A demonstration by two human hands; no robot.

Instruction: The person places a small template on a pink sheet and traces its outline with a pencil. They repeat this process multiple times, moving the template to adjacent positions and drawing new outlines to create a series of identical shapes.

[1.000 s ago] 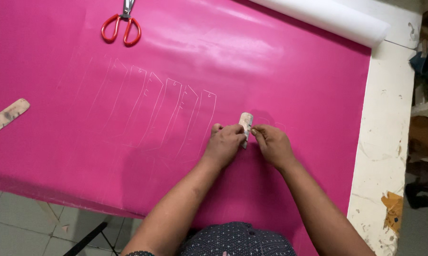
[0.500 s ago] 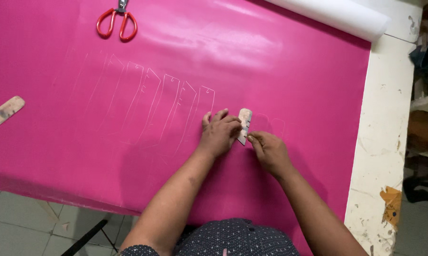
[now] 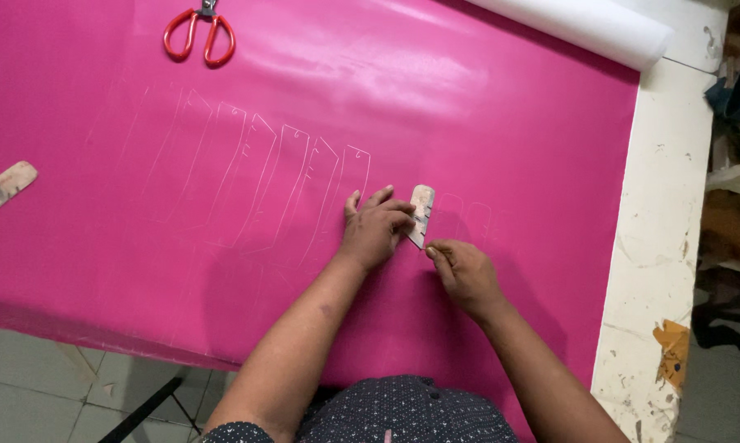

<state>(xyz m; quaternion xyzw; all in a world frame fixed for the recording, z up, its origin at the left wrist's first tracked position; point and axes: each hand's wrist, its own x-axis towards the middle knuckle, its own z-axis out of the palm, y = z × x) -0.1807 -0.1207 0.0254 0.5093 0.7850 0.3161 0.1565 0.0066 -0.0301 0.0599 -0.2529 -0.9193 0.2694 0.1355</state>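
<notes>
The left hand (image 3: 375, 228) lies flat with spread fingers, pressing a small pale template (image 3: 421, 215) onto the pink sheet (image 3: 484, 123) on the desk (image 3: 661, 205). The right hand (image 3: 462, 271), at 5 o'clock from the template, is pinched shut at its lower end, seemingly around a marking tool too small to make out. Traced outlines (image 3: 263, 189) run toward 9 o'clock; red scissors (image 3: 199, 34) lie at 11 o'clock. If the pressure eases on the glossy sheet, the template may slip and skew the line.

Two bare forearms reach forward and converge. The left hand (image 3: 375, 230) lies palm down, fingers spread flat. Just beside it, the right hand (image 3: 466, 275) is curled, fingertips pinched together, pointing toward the left.
</notes>
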